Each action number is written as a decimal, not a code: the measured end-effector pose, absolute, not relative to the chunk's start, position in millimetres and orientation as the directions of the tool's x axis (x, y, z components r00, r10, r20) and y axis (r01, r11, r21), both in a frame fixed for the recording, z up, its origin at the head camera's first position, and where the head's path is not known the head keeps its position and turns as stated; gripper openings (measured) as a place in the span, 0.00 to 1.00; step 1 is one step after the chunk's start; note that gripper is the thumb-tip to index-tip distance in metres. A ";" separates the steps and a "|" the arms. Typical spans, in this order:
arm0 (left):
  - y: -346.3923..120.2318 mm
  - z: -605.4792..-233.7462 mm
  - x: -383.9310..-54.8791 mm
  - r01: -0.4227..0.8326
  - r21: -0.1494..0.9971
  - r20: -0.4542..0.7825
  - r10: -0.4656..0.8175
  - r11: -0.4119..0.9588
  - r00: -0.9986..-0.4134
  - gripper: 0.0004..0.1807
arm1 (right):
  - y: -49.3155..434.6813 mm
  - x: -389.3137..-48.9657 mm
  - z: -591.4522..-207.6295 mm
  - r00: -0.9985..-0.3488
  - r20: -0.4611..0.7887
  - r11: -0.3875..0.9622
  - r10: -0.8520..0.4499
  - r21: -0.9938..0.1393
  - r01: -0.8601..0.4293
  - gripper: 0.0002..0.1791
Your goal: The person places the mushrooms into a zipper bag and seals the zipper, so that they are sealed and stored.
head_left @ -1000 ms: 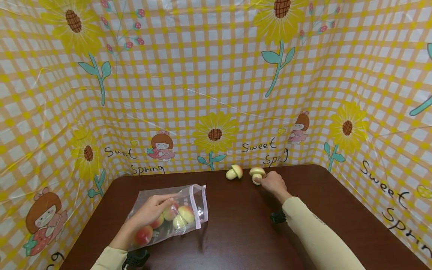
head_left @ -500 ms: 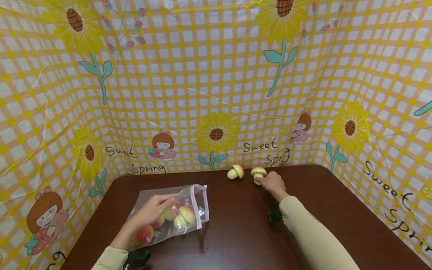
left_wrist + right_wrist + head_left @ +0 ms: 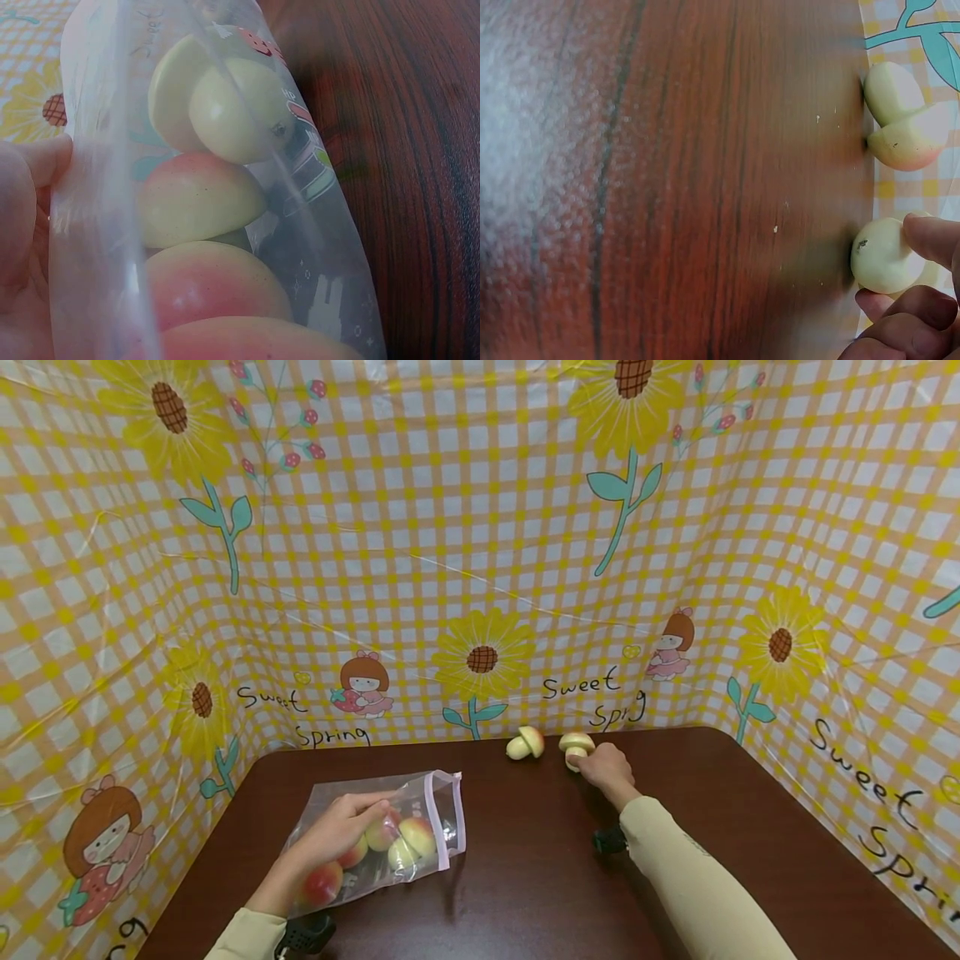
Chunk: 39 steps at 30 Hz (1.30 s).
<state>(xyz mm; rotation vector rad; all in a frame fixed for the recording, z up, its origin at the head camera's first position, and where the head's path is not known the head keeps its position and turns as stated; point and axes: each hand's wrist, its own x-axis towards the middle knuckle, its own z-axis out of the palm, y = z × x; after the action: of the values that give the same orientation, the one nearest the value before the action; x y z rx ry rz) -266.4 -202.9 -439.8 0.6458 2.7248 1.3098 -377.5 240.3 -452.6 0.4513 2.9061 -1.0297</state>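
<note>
At the table's far edge, my right hand (image 3: 606, 767) pinches a toy mushroom (image 3: 576, 742) by its pale stem, which rests on the table. In the right wrist view, thumb and fingers lie on both sides of this mushroom (image 3: 885, 256). Just to its left lies another toy mushroom (image 3: 531, 739), tipped on its side. My left hand (image 3: 341, 822) grips the upper side of a clear zip bag (image 3: 405, 789) lying on the left of the table. Several red-and-yellow mushrooms (image 3: 214, 281) show through its plastic. The bag's pink-edged mouth faces right and gapes.
The dark brown wooden table (image 3: 517, 893) runs back to a yellow checked cloth (image 3: 480, 552) that hangs behind and at both sides. Dark wrist straps (image 3: 611, 841) show at both wrists.
The head view has shifted very slightly. Both hands keep their places, the right at the mushroom and the left at the bag.
</note>
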 end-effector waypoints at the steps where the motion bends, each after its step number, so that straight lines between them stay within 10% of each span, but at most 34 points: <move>1: -202.5 -439.9 -266.4 0.349 0.757 0.135 0.391 0.553 -0.911 0.20 | 240.8 -377.1 -452.7 -0.958 -0.120 0.738 0.261 -0.615 0.278 0.24; 39: -201.9 -436.7 -265.5 0.321 0.762 0.118 0.368 0.562 -0.922 0.21 | 227.2 -362.1 -442.5 -0.996 -0.039 0.731 0.083 -0.676 0.087 0.20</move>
<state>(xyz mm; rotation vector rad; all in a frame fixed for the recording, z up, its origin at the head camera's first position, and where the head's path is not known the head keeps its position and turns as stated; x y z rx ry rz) -265.5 -201.9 -436.7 0.6024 2.7280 1.3138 -362.1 227.2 -442.5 0.1429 2.9174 -1.1404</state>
